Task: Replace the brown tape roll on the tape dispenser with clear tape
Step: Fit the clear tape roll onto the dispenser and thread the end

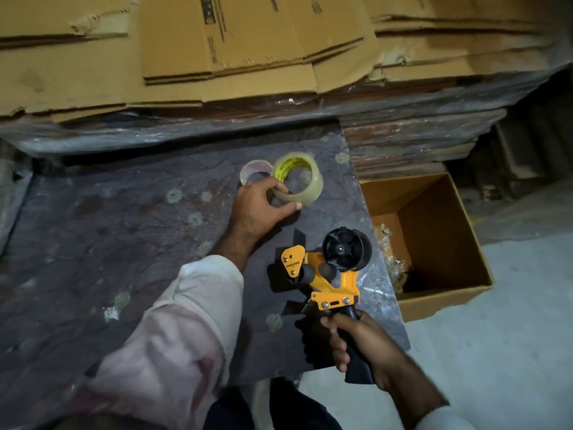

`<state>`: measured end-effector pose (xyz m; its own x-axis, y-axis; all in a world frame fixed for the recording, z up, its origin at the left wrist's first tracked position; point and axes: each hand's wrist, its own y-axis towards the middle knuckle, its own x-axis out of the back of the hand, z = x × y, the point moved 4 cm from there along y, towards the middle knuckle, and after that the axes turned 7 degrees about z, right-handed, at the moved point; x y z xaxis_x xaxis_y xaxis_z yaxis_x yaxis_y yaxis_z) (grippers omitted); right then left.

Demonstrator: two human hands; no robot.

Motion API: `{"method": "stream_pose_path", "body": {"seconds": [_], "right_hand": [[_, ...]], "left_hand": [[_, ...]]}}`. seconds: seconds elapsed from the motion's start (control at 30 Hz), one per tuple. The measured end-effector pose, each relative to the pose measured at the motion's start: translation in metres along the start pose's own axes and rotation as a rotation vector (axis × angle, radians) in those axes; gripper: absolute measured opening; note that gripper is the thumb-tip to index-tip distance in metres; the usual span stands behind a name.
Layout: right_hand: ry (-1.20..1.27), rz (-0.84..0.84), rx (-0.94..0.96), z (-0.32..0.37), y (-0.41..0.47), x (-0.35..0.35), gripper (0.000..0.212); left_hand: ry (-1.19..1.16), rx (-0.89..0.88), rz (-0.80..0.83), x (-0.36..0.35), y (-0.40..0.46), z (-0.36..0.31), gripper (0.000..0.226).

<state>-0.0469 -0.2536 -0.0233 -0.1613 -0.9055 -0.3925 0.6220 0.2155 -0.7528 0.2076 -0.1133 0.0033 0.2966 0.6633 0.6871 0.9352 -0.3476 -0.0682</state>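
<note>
A translucent clear tape roll with a yellow-printed core [297, 178] sits tilted at the table's [124, 243] 1 o'clock corner, grasped in the left hand's [260, 209] grip. At 5 o'clock from it, the right hand [362, 342] clenches the black handle of a yellow-and-black tape dispenser [328, 271] (its black hub bare). A pale, nearly spent tape core [252, 172] touches the roll at 9 o'clock. An open brown cardboard box [434, 231] stands at 3 o'clock.

Two tape rolls: one clear tape roll [297, 181], one empty core [255, 172]. One tape dispenser [331, 274], one open box [434, 243], two hands.
</note>
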Motion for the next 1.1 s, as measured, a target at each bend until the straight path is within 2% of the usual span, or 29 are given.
{"method": "stream_pose_path", "body": {"seconds": [0.17, 0.3, 0.5, 0.7, 0.9, 1.1], "right_hand": [[0.054, 0.072, 0.064, 0.038, 0.011, -0.055, 0.028], [0.097, 0.16, 0.12, 0.066, 0.02, -0.104, 0.025], [0.106, 0.268, 0.152, 0.082, 0.021, -0.161, 0.025], [0.092, 0.283, 0.142, 0.081, 0.018, -0.194, 0.024], [0.085, 0.246, 0.158, 0.083, 0.013, -0.214, 0.024], [0.047, 0.216, 0.217, 0.09, 0.01, -0.228, 0.019]], "left_hand": [[-0.114, -0.249, -0.127, 0.092, -0.021, -0.08, 0.038], [0.013, -0.389, -0.176, 0.134, -0.052, -0.11, 0.046], [0.342, -0.354, -0.244, 0.166, -0.094, -0.1, 0.048], [0.476, -0.311, -0.213, 0.182, -0.111, -0.086, 0.053], [0.513, -0.262, -0.197, 0.198, -0.119, -0.079, 0.062], [0.507, -0.268, -0.188, 0.207, -0.121, -0.091, 0.104]]}}
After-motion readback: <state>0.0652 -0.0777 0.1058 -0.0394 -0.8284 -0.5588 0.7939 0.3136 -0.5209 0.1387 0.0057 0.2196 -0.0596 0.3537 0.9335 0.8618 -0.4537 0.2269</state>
